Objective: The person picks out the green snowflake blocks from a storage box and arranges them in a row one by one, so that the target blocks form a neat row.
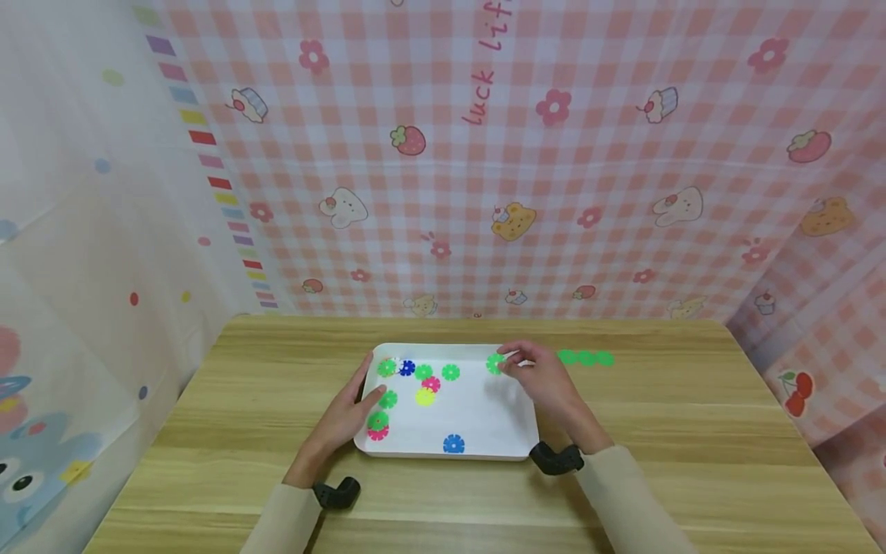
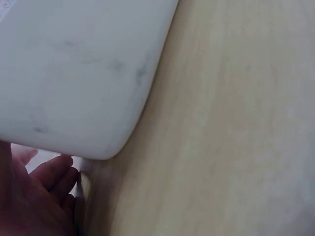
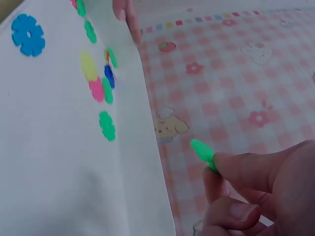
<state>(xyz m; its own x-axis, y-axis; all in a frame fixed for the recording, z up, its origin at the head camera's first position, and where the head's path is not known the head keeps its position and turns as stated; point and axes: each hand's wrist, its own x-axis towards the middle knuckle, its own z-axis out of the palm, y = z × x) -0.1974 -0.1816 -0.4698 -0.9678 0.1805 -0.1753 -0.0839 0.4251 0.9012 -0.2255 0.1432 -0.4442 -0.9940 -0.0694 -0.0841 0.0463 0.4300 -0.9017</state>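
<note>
My left hand (image 1: 348, 414) grips the white tray (image 1: 484, 419) at its left side, thumb over the rim and fingers along the outside. The tray's outer face (image 2: 83, 73) fills much of the left wrist view, with fingers at its edge. Between thumb and fingertips, my right hand (image 1: 547, 381) pinches a green notched snowflake disc (image 3: 203, 150) above the tray's far right corner. Inside the tray lie several more discs, mostly green toward the left, with a dark blue disc (image 1: 407, 368), a yellow disc (image 1: 425, 396) and a pink disc (image 1: 432, 384). A blue disc (image 1: 453, 443) lies by the near wall.
Three green discs (image 1: 587, 358) form a row on the wooden table (image 1: 664, 431), right of the tray beyond my right hand. Behind the table's far edge hangs a pink checked cloth (image 1: 450, 185). Each wrist wears a black strap-like device (image 1: 556, 458).
</note>
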